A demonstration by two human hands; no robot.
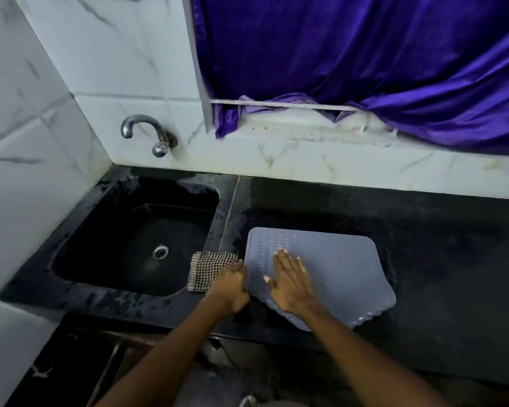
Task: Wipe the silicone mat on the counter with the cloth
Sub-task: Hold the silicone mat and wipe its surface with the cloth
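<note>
Black stone worktop (423, 230) w/ sink (135, 236) at its left end, tap above. Silicone mat (335, 265) lies near the front edge, just right of the sink. Right hand (291, 282) rests flat on it, fingers straight, prob. to pin it. Left hand (228, 287) grips the checked cloth (209, 270) at the mat's left edge, ready to wipe.

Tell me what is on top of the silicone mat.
On the silicone mat the right hand lies flat, fingers straight. The left hand holds the checked cloth beside its left edge. The mat under the palm is hidden.
</note>
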